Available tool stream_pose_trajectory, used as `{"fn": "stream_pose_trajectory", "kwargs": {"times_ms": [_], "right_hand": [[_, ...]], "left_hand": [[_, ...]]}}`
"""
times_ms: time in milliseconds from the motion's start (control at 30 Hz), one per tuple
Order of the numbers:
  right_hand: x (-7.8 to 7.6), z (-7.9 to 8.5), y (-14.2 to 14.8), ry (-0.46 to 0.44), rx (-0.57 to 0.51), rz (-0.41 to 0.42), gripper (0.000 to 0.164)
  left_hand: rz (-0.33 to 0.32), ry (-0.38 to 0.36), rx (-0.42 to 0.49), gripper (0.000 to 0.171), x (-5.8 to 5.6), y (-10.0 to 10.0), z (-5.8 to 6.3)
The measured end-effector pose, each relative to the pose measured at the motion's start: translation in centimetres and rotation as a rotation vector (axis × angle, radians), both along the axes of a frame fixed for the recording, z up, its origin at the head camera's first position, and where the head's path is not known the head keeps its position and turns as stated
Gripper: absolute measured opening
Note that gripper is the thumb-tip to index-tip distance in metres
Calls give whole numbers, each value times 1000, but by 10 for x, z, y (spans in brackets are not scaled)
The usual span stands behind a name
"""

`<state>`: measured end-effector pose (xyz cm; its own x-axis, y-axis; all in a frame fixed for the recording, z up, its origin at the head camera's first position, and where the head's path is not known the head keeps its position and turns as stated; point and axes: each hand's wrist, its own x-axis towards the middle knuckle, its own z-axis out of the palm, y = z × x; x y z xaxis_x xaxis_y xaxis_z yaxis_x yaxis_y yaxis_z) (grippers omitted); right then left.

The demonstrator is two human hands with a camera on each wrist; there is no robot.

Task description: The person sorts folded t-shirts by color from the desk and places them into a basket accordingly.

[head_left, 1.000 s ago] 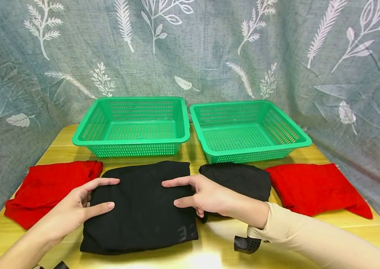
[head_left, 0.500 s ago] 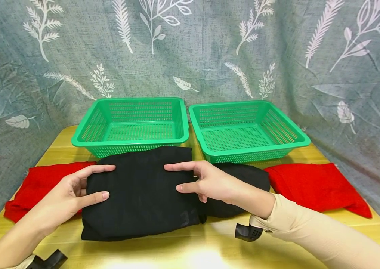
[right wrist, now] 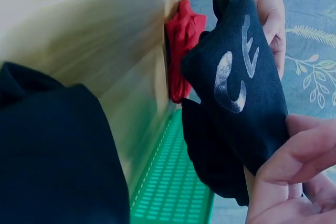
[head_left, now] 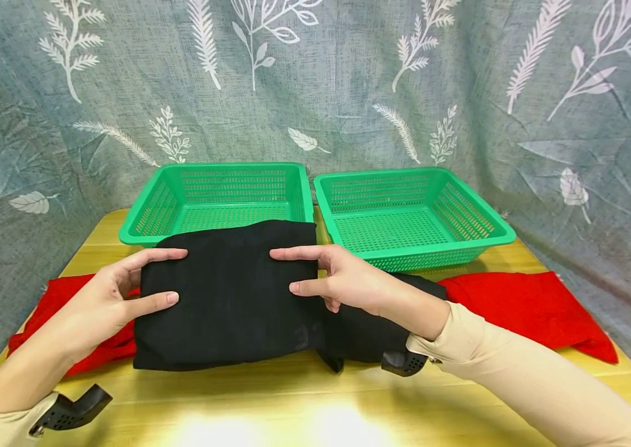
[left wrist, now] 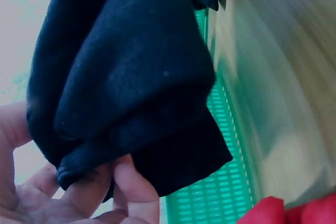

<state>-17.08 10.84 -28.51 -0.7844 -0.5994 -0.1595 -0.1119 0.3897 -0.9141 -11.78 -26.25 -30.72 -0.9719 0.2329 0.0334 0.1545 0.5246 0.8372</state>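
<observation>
A folded black garment [head_left: 226,298] is held up between both hands, above the table and overlapping the front of the left green basket [head_left: 231,166] in the head view. My left hand [head_left: 105,295] grips its left side, thumb and index finger on the near face, other fingers behind. On the opposite side my right hand [head_left: 349,276] grips it the same way. From the right wrist, pale lettering shows on the garment [right wrist: 236,77] beside the right hand [right wrist: 294,171]. The left wrist view shows fingers [left wrist: 89,190] curled at the loose folded layers [left wrist: 136,61].
To the right stands a second green basket [head_left: 432,250], with nothing inside it. Another black folded cloth [head_left: 373,329] lies in front of it, partly behind my right arm. Red folded cloths lie at the right [head_left: 527,316] and left [head_left: 69,301] of the wooden table [head_left: 276,400].
Both hands have raised the black garment off the table and carried it away from me, toward the left basket. The baskets and the other cloths have stayed in place.
</observation>
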Motion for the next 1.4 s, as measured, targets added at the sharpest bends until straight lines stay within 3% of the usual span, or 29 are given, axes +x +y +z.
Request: {"fn": "stream_pose_trajectory", "kwargs": {"times_ms": [333, 567, 867, 1133, 1400], "right_hand": [[-16, 11, -3, 69, -3, -6, 59], [-30, 22, -8, 70, -13, -13, 60], [-53, 30, -16, 111, -12, -41, 58], [-73, 34, -24, 96, -34, -53, 57], [-95, 42, -33, 109, -35, -41, 58]], "left_hand": [[-26, 70, 1, 62, -16, -2, 14], [-21, 94, 11, 59, -34, -5, 25], [-13, 31, 90, 54, -59, -9, 36], [20, 60, 62, 45, -83, -15, 41], [61, 23, 89, 39, -104, -17, 51]]}}
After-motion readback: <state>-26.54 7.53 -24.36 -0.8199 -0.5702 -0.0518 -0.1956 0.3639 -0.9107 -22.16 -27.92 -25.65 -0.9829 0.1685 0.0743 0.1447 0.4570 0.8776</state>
